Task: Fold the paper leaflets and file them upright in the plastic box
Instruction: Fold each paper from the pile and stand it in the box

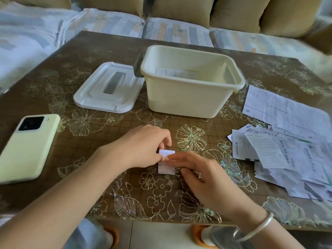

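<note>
A small folded white leaflet [166, 169] lies on the table in front of me. My left hand [143, 146] pinches its upper left edge with curled fingers. My right hand [201, 174] lies across the leaflet with straight fingers pressing on it. The cream plastic box [183, 97] stands open behind the hands, and at least one folded leaflet [177, 73] leans upright against its far wall. A loose heap of unfolded leaflets [287, 146] covers the table's right side.
The box's white lid [107, 88] with a grey handle lies flat to the left of the box. A pale green phone [27, 146] rests face down at the left. A sofa with cushions [179, 18] runs behind the brown flowered table [190, 137].
</note>
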Available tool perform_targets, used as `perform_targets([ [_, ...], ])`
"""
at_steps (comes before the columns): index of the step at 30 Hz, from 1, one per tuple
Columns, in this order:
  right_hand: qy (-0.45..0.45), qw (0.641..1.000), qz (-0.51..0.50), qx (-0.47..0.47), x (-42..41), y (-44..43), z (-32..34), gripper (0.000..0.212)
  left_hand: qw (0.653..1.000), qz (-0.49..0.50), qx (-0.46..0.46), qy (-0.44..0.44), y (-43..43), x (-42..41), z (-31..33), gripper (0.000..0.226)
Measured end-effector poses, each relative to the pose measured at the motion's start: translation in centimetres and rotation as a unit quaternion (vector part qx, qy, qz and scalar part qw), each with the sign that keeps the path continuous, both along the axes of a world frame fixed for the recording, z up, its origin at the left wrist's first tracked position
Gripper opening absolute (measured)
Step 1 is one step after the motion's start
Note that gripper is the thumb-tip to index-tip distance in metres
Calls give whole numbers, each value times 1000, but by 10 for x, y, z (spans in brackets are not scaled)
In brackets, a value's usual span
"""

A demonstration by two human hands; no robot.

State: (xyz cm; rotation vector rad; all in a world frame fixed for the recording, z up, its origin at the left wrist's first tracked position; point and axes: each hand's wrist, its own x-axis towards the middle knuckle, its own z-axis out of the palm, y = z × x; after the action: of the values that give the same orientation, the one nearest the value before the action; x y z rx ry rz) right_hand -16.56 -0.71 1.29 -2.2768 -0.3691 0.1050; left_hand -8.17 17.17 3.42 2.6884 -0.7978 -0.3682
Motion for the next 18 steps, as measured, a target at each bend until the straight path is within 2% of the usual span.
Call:
perform_targets([
  [2, -9, 998, -61, 3, 9, -5, 4, 28, 998, -15, 60, 7, -9, 5, 7, 32],
  [4, -26, 992, -118, -37, 16, -8, 7, 21, 996, -21, 88, 19, -15, 7, 12, 30],
  [8, 15, 994, -92, -61, 20, -1, 11, 21, 998, -7, 60, 28, -14, 4, 17, 22],
  [13, -8, 993, -118, 12, 29, -1, 16, 6, 993, 67, -93, 5, 3, 5, 38, 19],
  [18, -141, 973, -142, 113, 65, -1, 65, 7, 944, 123, -304, 42, 4, 33, 86, 20],
])
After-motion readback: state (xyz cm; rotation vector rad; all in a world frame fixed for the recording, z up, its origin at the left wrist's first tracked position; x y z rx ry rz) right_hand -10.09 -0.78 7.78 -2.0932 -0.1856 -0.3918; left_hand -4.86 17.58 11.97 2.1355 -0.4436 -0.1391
